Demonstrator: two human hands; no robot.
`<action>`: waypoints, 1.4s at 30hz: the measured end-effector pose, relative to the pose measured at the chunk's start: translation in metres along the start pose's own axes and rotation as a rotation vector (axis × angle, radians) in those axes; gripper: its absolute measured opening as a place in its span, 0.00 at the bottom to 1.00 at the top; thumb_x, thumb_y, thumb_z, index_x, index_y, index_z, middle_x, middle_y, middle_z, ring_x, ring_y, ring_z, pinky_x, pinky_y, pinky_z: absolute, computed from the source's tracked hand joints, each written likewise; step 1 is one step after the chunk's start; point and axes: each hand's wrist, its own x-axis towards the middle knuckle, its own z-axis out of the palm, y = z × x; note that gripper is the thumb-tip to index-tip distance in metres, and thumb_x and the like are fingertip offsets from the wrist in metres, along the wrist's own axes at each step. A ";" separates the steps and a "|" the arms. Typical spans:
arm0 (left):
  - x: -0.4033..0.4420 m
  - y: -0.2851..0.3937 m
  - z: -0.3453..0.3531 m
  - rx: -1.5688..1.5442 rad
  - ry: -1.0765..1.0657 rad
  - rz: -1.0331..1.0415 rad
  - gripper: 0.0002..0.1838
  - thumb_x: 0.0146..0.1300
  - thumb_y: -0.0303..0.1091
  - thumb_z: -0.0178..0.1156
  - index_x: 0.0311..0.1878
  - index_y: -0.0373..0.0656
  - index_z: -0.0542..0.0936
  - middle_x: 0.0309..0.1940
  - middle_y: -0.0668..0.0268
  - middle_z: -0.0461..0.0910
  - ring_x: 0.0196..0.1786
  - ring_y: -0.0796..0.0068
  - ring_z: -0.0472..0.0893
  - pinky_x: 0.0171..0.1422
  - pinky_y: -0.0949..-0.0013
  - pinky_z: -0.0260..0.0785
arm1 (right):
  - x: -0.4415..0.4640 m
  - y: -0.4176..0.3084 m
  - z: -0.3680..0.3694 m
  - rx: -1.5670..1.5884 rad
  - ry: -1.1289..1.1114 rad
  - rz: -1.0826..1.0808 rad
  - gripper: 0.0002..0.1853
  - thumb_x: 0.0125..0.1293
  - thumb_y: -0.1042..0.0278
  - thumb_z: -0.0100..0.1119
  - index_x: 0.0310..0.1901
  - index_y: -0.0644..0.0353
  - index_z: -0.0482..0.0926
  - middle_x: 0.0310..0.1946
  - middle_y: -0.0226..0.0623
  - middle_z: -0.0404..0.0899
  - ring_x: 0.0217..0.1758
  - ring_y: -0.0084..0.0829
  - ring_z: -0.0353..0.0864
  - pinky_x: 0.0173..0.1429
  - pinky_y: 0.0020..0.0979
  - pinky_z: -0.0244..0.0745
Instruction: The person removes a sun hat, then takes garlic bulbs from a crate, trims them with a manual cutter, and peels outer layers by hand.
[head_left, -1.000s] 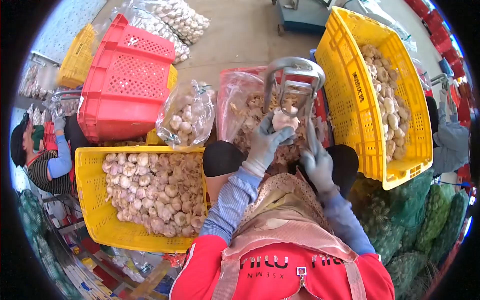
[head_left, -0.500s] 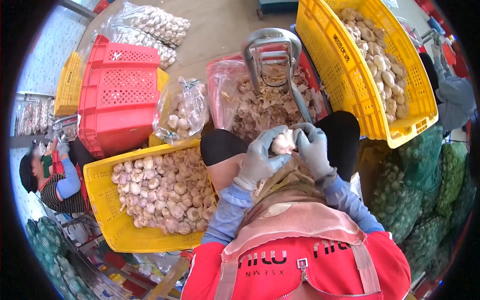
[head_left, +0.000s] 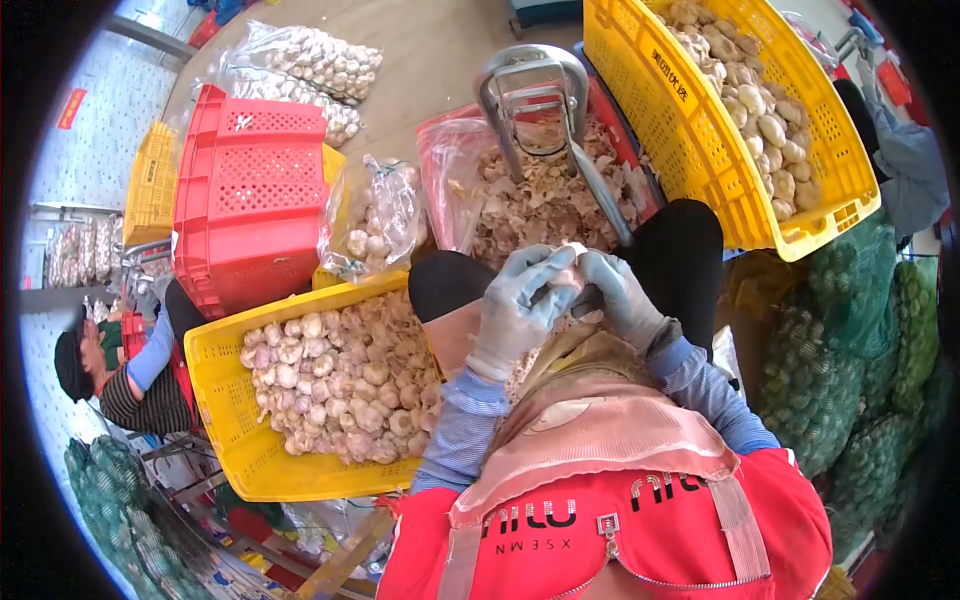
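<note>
Both hands wear pale grey-blue gloves and meet above my lap. My left hand (head_left: 522, 312) has its fingers closed round a garlic bulb (head_left: 568, 272), which is mostly covered by the gloves. From the other side my right hand (head_left: 625, 300) grips the same bulb with bent fingers. Just beyond them stands a bent metal tube frame (head_left: 590, 190) over a red crate (head_left: 436, 130) lined with clear plastic and filled with loose garlic skins (head_left: 545, 200). At the left of my knees, a yellow crate (head_left: 232, 440) holds many whole bulbs (head_left: 330, 385).
A tilted yellow crate of garlic (head_left: 700, 150) stands at the upper right. Red crates (head_left: 250, 190) and a clear bag of bulbs (head_left: 370, 235) are at the left. Another person (head_left: 145, 390) sits far left. Green net sacks (head_left: 820, 370) lie at the right.
The hands came back from the metal frame to my lap with the bulb, and the right hand joined the left on it. Since then the fingers have closed further over it. The view has shifted.
</note>
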 end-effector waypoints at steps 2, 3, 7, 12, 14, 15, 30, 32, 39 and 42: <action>-0.001 -0.014 0.007 -0.020 0.099 0.005 0.16 0.69 0.27 0.69 0.59 0.37 0.85 0.49 0.57 0.86 0.47 0.70 0.87 0.55 0.71 0.79 | 0.002 0.018 -0.007 0.120 -0.011 0.058 0.30 0.74 0.39 0.57 0.59 0.60 0.81 0.42 0.31 0.85 0.39 0.24 0.85 0.42 0.26 0.81; 0.000 -0.011 0.017 -0.305 0.191 -0.156 0.11 0.76 0.30 0.64 0.52 0.33 0.86 0.46 0.61 0.89 0.45 0.75 0.86 0.54 0.73 0.78 | 0.001 0.025 -0.008 0.178 -0.048 0.028 0.30 0.73 0.39 0.57 0.59 0.59 0.81 0.42 0.30 0.85 0.40 0.24 0.85 0.44 0.25 0.80; -0.001 -0.033 0.023 -0.393 0.204 -0.470 0.13 0.79 0.33 0.60 0.55 0.32 0.85 0.48 0.65 0.89 0.47 0.80 0.84 0.55 0.74 0.78 | -0.014 0.016 -0.006 0.127 -0.135 -0.014 0.28 0.69 0.48 0.66 0.63 0.59 0.79 0.47 0.29 0.85 0.44 0.21 0.84 0.48 0.25 0.80; -0.008 -0.021 0.033 -0.232 0.213 -0.219 0.20 0.71 0.34 0.69 0.62 0.35 0.82 0.55 0.62 0.84 0.53 0.74 0.83 0.62 0.72 0.76 | -0.007 0.019 -0.002 -0.017 0.089 -0.155 0.34 0.63 0.64 0.72 0.71 0.63 0.74 0.49 0.31 0.86 0.44 0.21 0.85 0.46 0.27 0.81; -0.008 -0.019 0.037 0.222 0.195 0.048 0.25 0.62 0.32 0.77 0.62 0.37 0.84 0.51 0.61 0.80 0.50 0.70 0.83 0.60 0.71 0.77 | -0.005 0.016 0.000 -1.070 0.317 -0.537 0.43 0.54 0.66 0.75 0.74 0.57 0.72 0.50 0.46 0.88 0.48 0.44 0.90 0.49 0.40 0.84; -0.010 -0.022 0.041 0.093 0.212 -0.097 0.23 0.63 0.31 0.76 0.60 0.36 0.85 0.51 0.60 0.82 0.49 0.72 0.84 0.57 0.72 0.78 | -0.008 0.009 0.005 -1.158 0.291 -0.378 0.43 0.54 0.62 0.77 0.74 0.53 0.73 0.54 0.50 0.86 0.53 0.50 0.87 0.54 0.42 0.84; 0.010 -0.030 0.020 -0.341 -0.016 -0.357 0.42 0.64 0.37 0.75 0.78 0.36 0.67 0.68 0.56 0.77 0.69 0.67 0.77 0.73 0.65 0.71 | 0.004 0.001 0.000 -0.966 0.203 -0.829 0.34 0.58 0.78 0.69 0.70 0.56 0.78 0.61 0.47 0.83 0.58 0.46 0.87 0.62 0.42 0.82; 0.005 -0.036 0.015 -0.763 0.002 -0.387 0.43 0.66 0.31 0.72 0.81 0.39 0.63 0.68 0.62 0.75 0.69 0.70 0.77 0.74 0.68 0.70 | -0.003 -0.006 0.001 -0.501 0.157 -0.645 0.29 0.62 0.81 0.65 0.67 0.66 0.78 0.62 0.47 0.84 0.65 0.37 0.85 0.69 0.36 0.76; 0.030 -0.041 0.010 -1.033 0.079 -0.305 0.41 0.72 0.32 0.65 0.84 0.48 0.57 0.70 0.59 0.75 0.66 0.60 0.82 0.65 0.55 0.80 | 0.066 -0.022 -0.055 -0.828 0.318 -0.274 0.17 0.71 0.54 0.67 0.44 0.62 0.82 0.28 0.38 0.83 0.33 0.33 0.84 0.38 0.38 0.76; 0.051 -0.038 0.010 -0.984 0.185 -0.303 0.41 0.69 0.34 0.70 0.82 0.46 0.62 0.66 0.57 0.78 0.61 0.60 0.84 0.66 0.57 0.81 | 0.023 -0.053 -0.034 -0.418 0.106 -0.184 0.14 0.74 0.58 0.64 0.44 0.64 0.83 0.28 0.25 0.80 0.30 0.18 0.78 0.36 0.27 0.74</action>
